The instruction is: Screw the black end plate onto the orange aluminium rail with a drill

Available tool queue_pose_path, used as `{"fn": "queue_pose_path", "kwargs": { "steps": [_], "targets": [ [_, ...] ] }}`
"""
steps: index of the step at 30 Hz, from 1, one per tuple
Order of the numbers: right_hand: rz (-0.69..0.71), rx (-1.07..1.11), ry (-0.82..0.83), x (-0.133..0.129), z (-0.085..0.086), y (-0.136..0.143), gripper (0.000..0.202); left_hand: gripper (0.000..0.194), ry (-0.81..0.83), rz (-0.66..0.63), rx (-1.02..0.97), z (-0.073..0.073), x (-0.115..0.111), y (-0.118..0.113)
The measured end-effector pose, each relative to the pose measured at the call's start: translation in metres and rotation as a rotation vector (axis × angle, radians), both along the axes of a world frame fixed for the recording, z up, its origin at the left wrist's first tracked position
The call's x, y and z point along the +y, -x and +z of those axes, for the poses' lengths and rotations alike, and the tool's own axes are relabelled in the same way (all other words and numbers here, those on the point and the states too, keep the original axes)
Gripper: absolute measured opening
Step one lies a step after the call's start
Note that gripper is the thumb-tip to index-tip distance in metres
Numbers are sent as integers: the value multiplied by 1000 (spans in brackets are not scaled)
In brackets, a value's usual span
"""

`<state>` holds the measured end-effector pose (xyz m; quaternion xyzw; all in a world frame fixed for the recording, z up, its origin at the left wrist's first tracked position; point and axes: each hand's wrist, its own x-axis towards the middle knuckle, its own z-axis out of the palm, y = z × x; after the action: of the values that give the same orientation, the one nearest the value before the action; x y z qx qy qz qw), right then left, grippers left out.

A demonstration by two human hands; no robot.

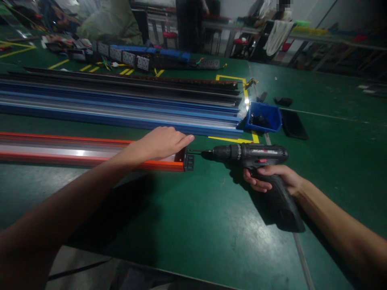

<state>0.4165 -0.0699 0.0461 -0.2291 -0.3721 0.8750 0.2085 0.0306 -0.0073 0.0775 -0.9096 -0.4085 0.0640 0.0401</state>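
Observation:
My right hand (272,179) is wrapped round the grip of a black cordless drill (263,155), which points left. The drill's long thin bit reaches a black end bracket (189,161) at the right end of an orange channel profile (163,165). Over that end of the profile lies my left hand (165,143), its fingers bent over the far edge and its thumb pointing right, close to the bracket. The profile runs off to the left on the green table (196,225).
Beyond the profile lie long blue profiles (151,114) and black strips (151,82). A blue bin (264,117) with dark parts stands at their right end, beside a dark flat object (294,124). Socket strips (127,57) lie farther back. People are in the background.

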Motion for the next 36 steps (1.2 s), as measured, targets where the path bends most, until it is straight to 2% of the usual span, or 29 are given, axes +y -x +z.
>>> {"fn": "queue_pose_path", "kwargs": {
  "steps": [7,15,26,36],
  "targets": [
    [4,0,-10,2,-2,-2,25,62,10,32,-37,2,-1,-4],
    [1,1,5,2,-4,-2,25,51,-5,25,-20,-6,3,3],
    [3,-12,25,1,-3,-3,24,52,-40,-4,24,0,0,-2],
    [-9,-8,22,0,-3,-3,25,50,-51,-29,79,-3,1,1]
  ]
}}
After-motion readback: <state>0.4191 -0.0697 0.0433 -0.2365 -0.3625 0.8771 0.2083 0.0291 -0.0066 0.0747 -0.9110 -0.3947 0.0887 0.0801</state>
